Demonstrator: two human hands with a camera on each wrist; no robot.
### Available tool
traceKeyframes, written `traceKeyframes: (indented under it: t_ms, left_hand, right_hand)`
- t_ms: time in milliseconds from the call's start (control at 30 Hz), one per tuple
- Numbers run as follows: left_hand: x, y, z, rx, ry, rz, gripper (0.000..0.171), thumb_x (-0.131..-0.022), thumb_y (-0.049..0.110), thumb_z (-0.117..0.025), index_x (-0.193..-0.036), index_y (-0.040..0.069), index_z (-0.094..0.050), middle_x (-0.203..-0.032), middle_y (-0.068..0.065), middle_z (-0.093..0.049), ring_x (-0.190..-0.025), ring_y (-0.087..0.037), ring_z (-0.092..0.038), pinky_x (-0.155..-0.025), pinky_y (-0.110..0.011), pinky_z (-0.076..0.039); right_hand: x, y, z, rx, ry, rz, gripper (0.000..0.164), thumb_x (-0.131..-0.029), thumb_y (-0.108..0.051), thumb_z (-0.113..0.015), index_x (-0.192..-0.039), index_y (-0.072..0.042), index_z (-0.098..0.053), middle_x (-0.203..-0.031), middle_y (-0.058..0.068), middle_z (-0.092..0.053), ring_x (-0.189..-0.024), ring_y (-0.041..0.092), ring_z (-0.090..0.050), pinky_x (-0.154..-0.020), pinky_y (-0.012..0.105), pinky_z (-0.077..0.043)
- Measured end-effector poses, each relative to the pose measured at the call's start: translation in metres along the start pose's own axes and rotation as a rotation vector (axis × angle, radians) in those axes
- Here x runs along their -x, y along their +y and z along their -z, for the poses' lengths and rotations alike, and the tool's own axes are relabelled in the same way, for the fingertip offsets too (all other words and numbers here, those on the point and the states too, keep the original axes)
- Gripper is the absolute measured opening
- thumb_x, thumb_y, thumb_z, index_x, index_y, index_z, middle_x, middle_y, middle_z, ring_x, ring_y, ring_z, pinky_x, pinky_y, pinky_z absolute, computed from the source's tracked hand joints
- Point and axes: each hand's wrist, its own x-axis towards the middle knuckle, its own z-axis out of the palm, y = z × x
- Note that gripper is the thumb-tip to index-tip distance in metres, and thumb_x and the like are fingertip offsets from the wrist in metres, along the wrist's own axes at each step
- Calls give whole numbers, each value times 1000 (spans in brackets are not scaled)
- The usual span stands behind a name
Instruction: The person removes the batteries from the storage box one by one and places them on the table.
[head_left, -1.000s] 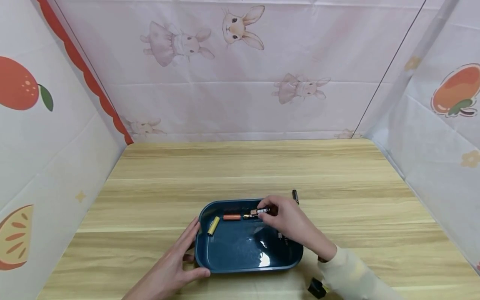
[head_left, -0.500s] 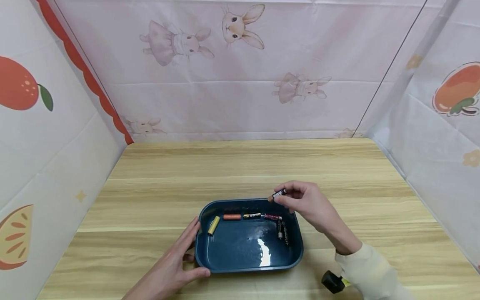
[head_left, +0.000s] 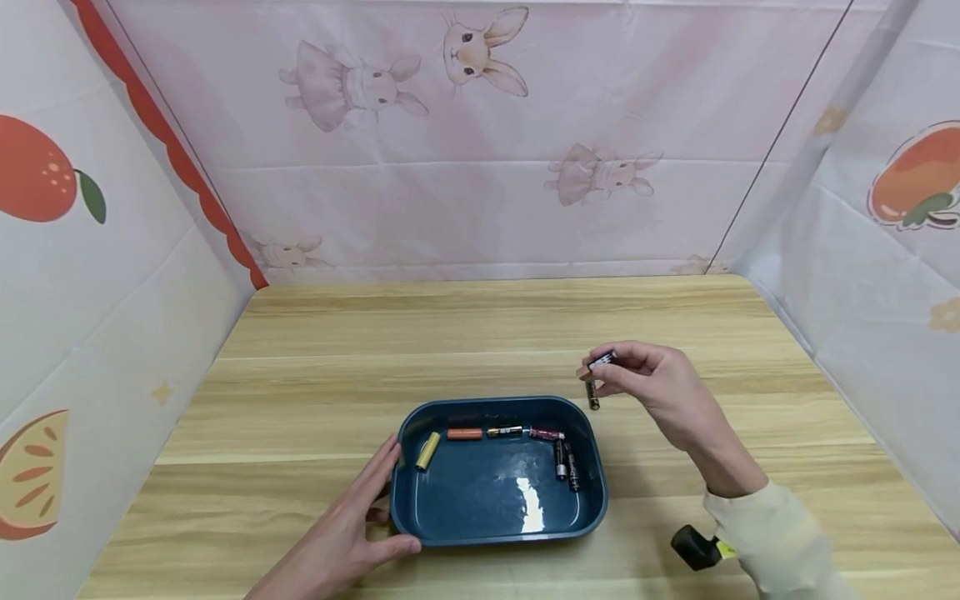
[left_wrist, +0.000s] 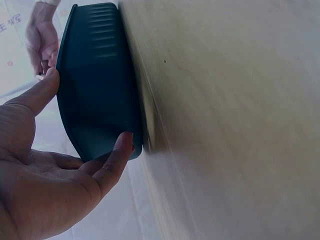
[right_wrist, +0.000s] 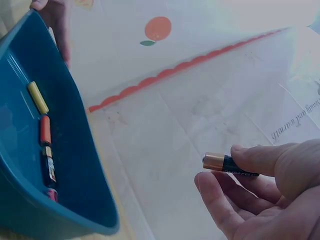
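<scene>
A dark blue plastic basin (head_left: 465,496) stands on the wooden table. My left hand (head_left: 347,518) grips its left end, the thumb at the near corner and the fingers spread along the wall; the left wrist view shows the basin's outer side (left_wrist: 100,85) between them. Beyond the basin's far right corner, my right hand (head_left: 663,383) is raised and pinches a copper-and-black battery (right_wrist: 220,162) between thumb and fingers. Just below that battery, another dark battery (head_left: 593,396) lies on the table.
Inside the basin lie a yellow battery (head_left: 427,451), an orange one (head_left: 464,434), a black-and-gold one (head_left: 504,432), a dark red one (head_left: 546,433) and black ones (head_left: 560,460) along the right side. Printed cloth walls (head_left: 480,217) enclose the table. A black device (head_left: 696,547) is at the right wrist.
My right hand has lifted the copper-and-black battery out of the basin and carried it right and away, past the far rim. My left hand and the basin have stayed in place.
</scene>
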Motion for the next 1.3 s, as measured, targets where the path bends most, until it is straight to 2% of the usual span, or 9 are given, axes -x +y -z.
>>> traceKeyframes:
  t_ms: [133, 400, 600, 800, 933, 1033, 1133, 1300]
  left_hand:
    - [0, 0, 0, 8, -10, 7, 117, -79, 42, -90, -167, 19, -17, -173, -10, -12, -144, -37, -42, -105, -44, -49]
    - [0, 0, 1, 22, -16, 4, 117, -79, 41, -90, -167, 18, -17, -173, -10, -10, -143, -38, -42, -103, -42, -51]
    - [0, 0, 0, 17, -12, 7, 117, -79, 41, -90, -167, 20, -17, -173, -9, -10, -144, -37, -41, -104, -43, -51]
    - [0, 0, 0, 3, 4, 1, 116, -79, 41, -90, -167, 20, -18, -173, -6, -12, -148, -37, -36, -111, -52, -43]
    - [1, 0, 0, 3, 9, -6, 116, -79, 41, -90, -167, 19, -18, -173, -6, -12, -150, -38, -32, -114, -57, -37]
    - [1, 0, 0, 8, 6, -2, 115, -79, 41, -90, -167, 19, -18, -173, -7, -12, -149, -38, -34, -113, -57, -39]
    - [1, 0, 0, 9, 6, 2, 116, -79, 41, -90, -167, 20, -19, -173, -7, -12, -149, -38, -34, -113, -56, -39]
    - [2, 0, 0, 14, 8, 9, 116, -79, 41, -90, -167, 20, -19, -173, -7, -13, -150, -40, -32, -114, -58, -37]
  right_hand:
    - [1, 2, 10, -11, 20, 29, 29, -103, -7, -65, -123, 14, -64, -110, 13, -74, -100, 21, -73, -84, 37, -61]
    - [3, 4, 22, -38, 56, 47, 26, -103, -8, -65, -123, 9, -65, -109, 9, -74, -100, 19, -73, -84, 37, -62]
    - [4, 5, 26, 47, 78, 36, 33, -105, -11, -62, -129, 12, -60, -108, 8, -73, -98, 15, -71, -81, 32, -62]
    - [-1, 17, 33, 138, 119, -18, 42, -106, -17, -61, -136, 12, -56, -103, 4, -72, -92, 11, -70, -80, 30, -62]
    - [-5, 30, 39, 126, 133, -82, 47, -106, -16, -61, -142, 13, -51, -99, 4, -70, -88, 10, -70, -80, 31, -62]
    - [-9, 40, 43, 112, 144, -121, 52, -105, -15, -62, -146, 13, -45, -97, 2, -71, -84, 10, -70, -79, 32, -62]
    - [-13, 51, 45, 101, 147, -151, 49, -105, -13, -62, -141, 14, -44, -95, 2, -74, -83, 10, -70, -78, 31, -62]
    - [-17, 70, 47, 61, 128, -207, 34, -104, -12, -64, -124, 13, -52, -93, 4, -75, -83, 15, -72, -77, 32, -62]
